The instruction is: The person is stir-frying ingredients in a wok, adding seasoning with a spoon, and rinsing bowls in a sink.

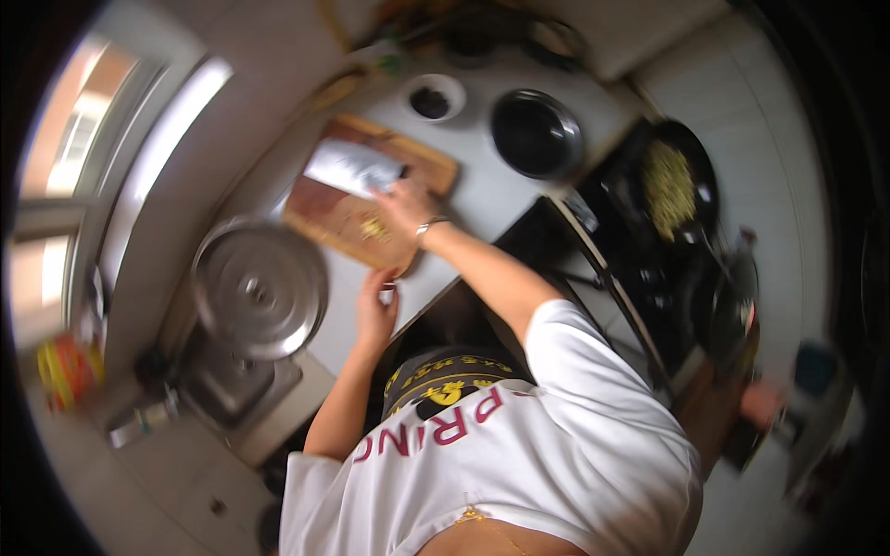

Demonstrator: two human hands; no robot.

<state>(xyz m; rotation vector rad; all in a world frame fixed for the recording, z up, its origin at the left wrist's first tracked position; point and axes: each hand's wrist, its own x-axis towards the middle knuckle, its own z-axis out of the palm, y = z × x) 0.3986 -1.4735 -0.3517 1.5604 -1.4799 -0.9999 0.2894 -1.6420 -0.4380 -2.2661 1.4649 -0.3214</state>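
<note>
A wooden cutting board (327, 215) lies on the light countertop in front of me. A cleaver (353, 167) rests on its far part, its broad metal blade pointing left. My right hand (407, 205) is at the cleaver's handle end, over the board; whether its fingers are closed around the handle is hidden by the hand and blur. A small heap of chopped pale yellow food (375, 228) sits on the board below the blade. My left hand (379, 306) is at the board's near edge, fingers curled, with a small whitish thing at the fingertips that I cannot identify.
A large round metal lid (261, 288) lies left, beside a sink (240, 389). Beyond the board stand a white bowl (453, 97) with dark contents and a dark round bowl (535, 133). On the stove at right, a black wok (706, 174) holds shredded yellow-green food (669, 191).
</note>
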